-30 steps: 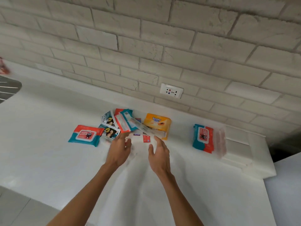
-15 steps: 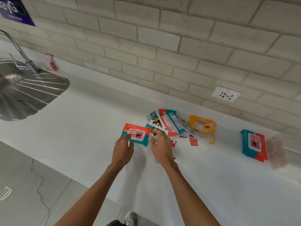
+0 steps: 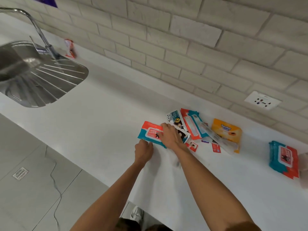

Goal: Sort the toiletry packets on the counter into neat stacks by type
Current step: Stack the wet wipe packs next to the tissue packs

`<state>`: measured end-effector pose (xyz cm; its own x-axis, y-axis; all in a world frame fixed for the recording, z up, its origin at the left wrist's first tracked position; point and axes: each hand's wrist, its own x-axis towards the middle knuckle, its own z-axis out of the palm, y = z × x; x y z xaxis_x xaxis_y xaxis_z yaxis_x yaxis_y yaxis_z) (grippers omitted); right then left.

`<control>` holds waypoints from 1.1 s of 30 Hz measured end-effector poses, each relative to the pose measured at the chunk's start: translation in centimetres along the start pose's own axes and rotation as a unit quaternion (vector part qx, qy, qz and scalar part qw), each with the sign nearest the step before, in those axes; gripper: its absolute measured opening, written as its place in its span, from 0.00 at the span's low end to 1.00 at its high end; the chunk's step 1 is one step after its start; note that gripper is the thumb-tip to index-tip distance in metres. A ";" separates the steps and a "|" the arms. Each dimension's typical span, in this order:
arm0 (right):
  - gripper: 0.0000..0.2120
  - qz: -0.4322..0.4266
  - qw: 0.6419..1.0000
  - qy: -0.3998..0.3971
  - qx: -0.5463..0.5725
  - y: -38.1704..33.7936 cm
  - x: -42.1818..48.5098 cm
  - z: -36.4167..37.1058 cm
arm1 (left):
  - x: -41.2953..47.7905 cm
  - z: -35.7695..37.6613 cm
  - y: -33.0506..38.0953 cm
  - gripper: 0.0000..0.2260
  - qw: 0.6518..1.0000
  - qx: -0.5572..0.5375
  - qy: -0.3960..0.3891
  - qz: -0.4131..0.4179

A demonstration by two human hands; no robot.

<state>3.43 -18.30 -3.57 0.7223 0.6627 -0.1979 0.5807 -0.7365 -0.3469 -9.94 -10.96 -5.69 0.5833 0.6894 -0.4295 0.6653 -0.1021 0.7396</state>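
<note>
Left hand (image 3: 143, 150): fingers curled at the front edge of the wipes pack (image 3: 150, 133), touching it; I could not tell whether its grip was clamped on the pack.
Right hand (image 3: 171, 135): lay over the pack's right end and a shampoo sachet (image 3: 174, 118); I could not tell its grip, as the thumb was hidden.
Wipes pack: flat on the white surface (image 3: 108, 122), at the left of the pile, nearer the back edge than the front.
Pile: a second red-and-teal pack (image 3: 191, 124), a long clear packet (image 3: 218, 139) and an orange pack (image 3: 228, 130) overlapped toward the back edge; a small red sachet (image 3: 216, 148) lay in front.
Right edge: another wipes pack (image 3: 283, 157), well apart.
Left end: a steel sink (image 3: 33, 77).
</note>
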 end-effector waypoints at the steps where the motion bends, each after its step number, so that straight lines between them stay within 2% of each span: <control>1: 0.22 -0.003 1.000 -0.004 -0.013 0.1 0.1 0.3 | 0.5 0.3 -0.4 0.03 1.000 -0.018 0.003 -0.009; 7: 0.28 0.050 0.999 0.020 -0.006 -0.2 -1.3 2.0 | 0.8 0.1 0.8 0.09 0.992 -0.104 0.033 -0.070; 11: 0.28 0.144 0.982 0.010 0.123 -0.6 -2.9 2.9 | 0.2 0.7 0.7 0.04 0.985 -0.134 0.044 -0.094; 14: 0.26 0.171 0.965 0.027 0.197 -0.8 -3.6 2.8 | -0.3 1.0 0.5 0.04 0.983 -0.159 0.037 -0.089; 18: 0.17 0.195 0.923 0.039 0.330 -0.8 -5.5 2.4 | -1.4 0.4 0.5 0.08 0.977 -0.198 0.028 -0.073; 23: 0.16 0.230 0.882 0.066 0.405 0.0 -9.5 1.3 | -2.9 0.0 0.8 0.11 0.980 -0.192 0.002 -0.059; 28: 0.10 0.272 0.827 0.097 0.483 2.3 -13.7 -0.1 | -5.2 1.2 2.4 0.14 0.981 -0.178 -0.077 -0.024; 33: 0.12 0.299 0.801 0.144 0.499 6.1 -17.0 -2.1 | -7.9 4.1 4.9 0.13 0.976 -0.169 -0.133 -0.001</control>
<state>-4.54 -34.35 -0.39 0.8990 0.0686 -0.4325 -0.3863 -0.3410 -0.8570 -9.34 -19.80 -0.78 0.7132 0.4739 -0.5165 0.4998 0.1729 0.8487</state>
